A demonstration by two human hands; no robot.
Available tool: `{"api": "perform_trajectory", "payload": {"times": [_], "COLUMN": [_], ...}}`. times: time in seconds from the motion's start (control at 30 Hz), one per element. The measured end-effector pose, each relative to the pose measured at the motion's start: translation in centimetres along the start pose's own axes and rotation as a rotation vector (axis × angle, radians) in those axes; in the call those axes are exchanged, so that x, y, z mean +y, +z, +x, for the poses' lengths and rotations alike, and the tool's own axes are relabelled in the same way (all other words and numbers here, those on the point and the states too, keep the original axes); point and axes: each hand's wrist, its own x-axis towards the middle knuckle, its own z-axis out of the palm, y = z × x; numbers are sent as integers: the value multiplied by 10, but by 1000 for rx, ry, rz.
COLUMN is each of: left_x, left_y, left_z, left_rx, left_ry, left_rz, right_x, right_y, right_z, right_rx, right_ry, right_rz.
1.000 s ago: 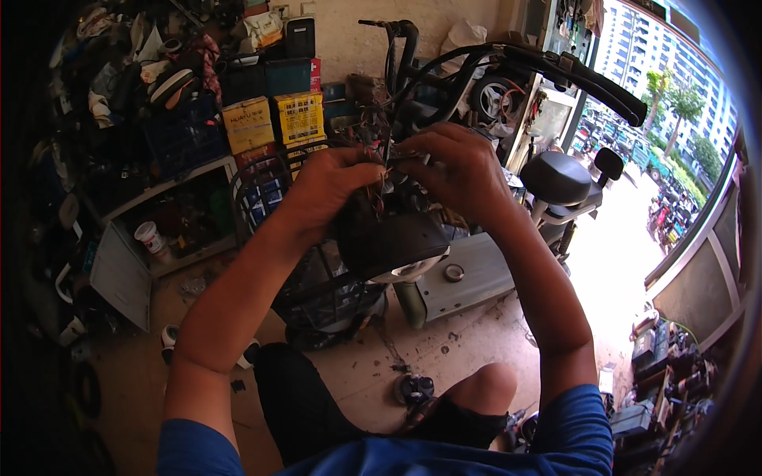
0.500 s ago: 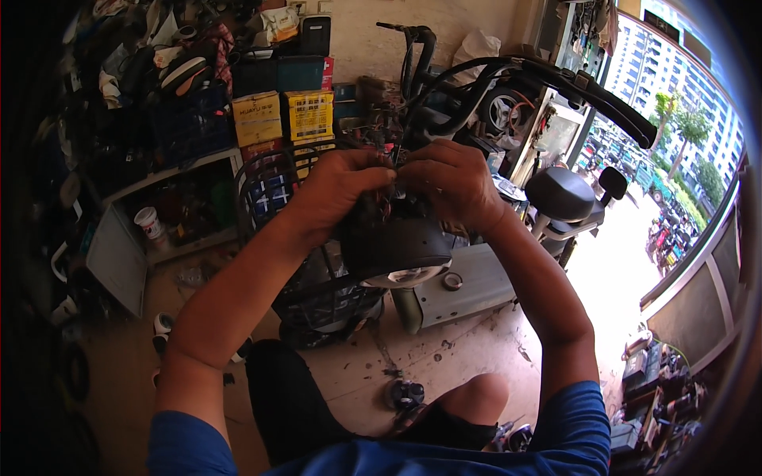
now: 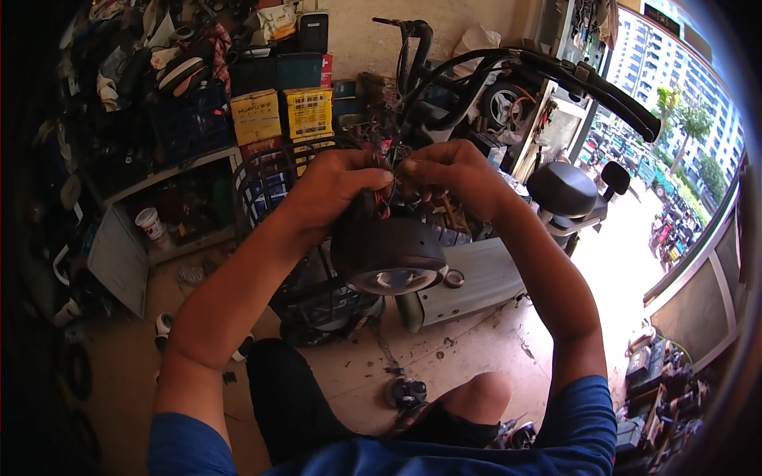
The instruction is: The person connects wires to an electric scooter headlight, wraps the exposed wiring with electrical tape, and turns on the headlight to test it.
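Observation:
Several thin red and dark wires [image 3: 383, 206] hang at the front of a small electric scooter, above its black round headlamp housing [image 3: 389, 242]. My left hand [image 3: 341, 186] is closed on this bundle, thumb and forefinger pinched together. My right hand [image 3: 452, 174] is pinched just right of it on the wires, its fingertips close to the left thumb; exactly what sits between the fingertips is too small to make out. The black handlebar [image 3: 579, 79] arches behind both hands, and a black wire basket [image 3: 252, 178] is on the left, partly behind my left arm.
A grey footboard [image 3: 476, 282] carries a tape roll [image 3: 454, 278]. Cluttered shelves, yellow boxes [image 3: 308, 111] and an open cabinet [image 3: 119, 258] fill the left. A padded seat [image 3: 562, 186] stands right, before the bright doorway. A small dark part [image 3: 405, 390] lies between my knees; tools crowd the lower right.
The headlamp housing has tilted, showing more of its lens. My right hand has shifted slightly right and its fingers have curled differently on the wires; my left hand stays pinched on the bundle.

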Motion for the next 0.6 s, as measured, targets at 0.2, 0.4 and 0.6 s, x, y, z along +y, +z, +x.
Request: {"api": "perform_trajectory", "payload": {"times": [0.2, 0.4, 0.6], "left_x": [1, 3, 4], "left_y": [5, 4, 2], "left_z": [2, -1, -2], "left_rx": [-9, 16, 19], "left_ry": [-21, 3, -14], "left_rz": [-79, -91, -54], "right_x": [33, 29, 22], "right_y": [-4, -4, 3], "right_z": [7, 11, 15], "right_rx": [439, 371, 163], "right_ry": [-1206, -1358, -1031], "right_rz": [-942, -1142, -674]}}
